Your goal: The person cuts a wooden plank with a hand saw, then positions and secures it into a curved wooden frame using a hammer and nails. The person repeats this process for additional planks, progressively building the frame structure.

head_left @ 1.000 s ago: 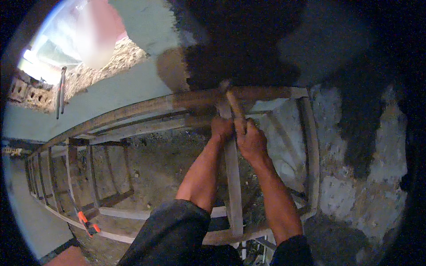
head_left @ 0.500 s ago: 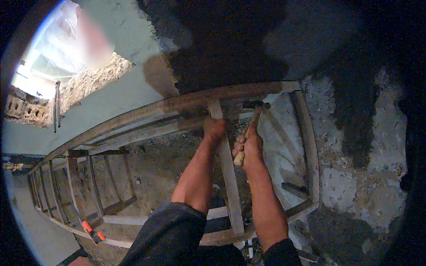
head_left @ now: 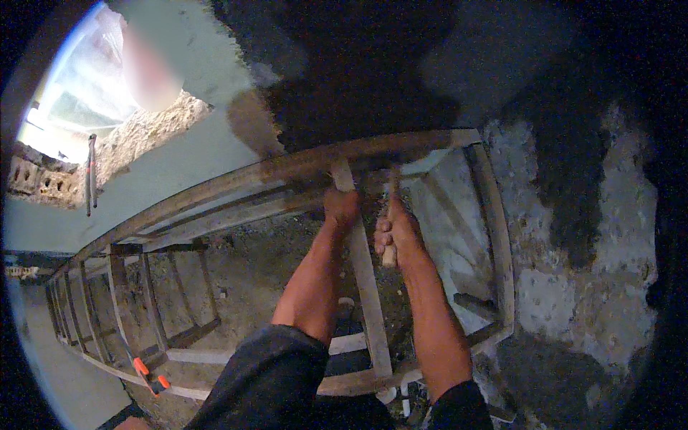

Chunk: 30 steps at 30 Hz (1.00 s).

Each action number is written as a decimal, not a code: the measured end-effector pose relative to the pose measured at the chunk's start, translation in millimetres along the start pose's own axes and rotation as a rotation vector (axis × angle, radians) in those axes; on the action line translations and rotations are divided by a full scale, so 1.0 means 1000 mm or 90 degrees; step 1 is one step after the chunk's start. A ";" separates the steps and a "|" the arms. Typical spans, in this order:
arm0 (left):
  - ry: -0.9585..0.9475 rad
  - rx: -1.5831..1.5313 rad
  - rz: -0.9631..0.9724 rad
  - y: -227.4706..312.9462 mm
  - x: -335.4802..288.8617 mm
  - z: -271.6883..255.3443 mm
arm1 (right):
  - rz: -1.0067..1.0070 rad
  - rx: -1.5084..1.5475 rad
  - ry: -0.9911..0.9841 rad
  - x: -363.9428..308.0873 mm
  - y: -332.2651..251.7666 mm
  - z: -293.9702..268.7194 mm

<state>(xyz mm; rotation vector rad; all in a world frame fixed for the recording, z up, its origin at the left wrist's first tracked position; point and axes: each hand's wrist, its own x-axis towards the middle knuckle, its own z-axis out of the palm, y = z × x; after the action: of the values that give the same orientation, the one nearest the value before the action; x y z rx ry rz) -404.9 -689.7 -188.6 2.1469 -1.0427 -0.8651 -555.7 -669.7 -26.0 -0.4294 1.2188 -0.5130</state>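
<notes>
A long wooden frame (head_left: 258,170) stretches in front of me, made of rails and several crosspieces. My left hand (head_left: 342,209) is closed around a crosspiece (head_left: 369,304) close to its far end. To the right of it, my right hand (head_left: 398,233) grips a hammer by its pale wooden handle (head_left: 390,255). The handle points upward and away from me. Its head, blurred and dark, is close to the far end of the crosspiece by the far rail; whether it touches the wood I cannot tell.
An orange-tipped clamp-like tool (head_left: 152,376) sits on the near rail at left. A long two-legged tool (head_left: 91,175) leans by the broken wall opening (head_left: 154,132). A patchy plastered wall (head_left: 559,308) stands on the right. Dirt and rubble (head_left: 265,258) lie beneath the frame.
The hammer head has swung left, from right of the crosspiece toward its far end, and is now blurred. My left hand keeps its hold on the crosspiece.
</notes>
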 end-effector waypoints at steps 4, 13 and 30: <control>0.014 -0.061 -0.066 0.008 -0.008 -0.007 | -0.021 0.082 -0.001 0.006 0.003 -0.004; 0.034 -0.068 -0.037 0.021 -0.011 -0.018 | 0.073 0.099 -0.102 0.013 0.012 -0.002; 0.040 -0.094 -0.131 0.008 -0.009 -0.004 | 0.036 0.004 -0.122 0.012 0.008 -0.014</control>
<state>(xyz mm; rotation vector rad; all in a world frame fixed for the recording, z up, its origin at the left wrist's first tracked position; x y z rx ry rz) -410.1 -685.4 -177.2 2.1658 -0.7113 -0.9316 -565.0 -670.3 -43.8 -0.4278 1.0417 -0.4176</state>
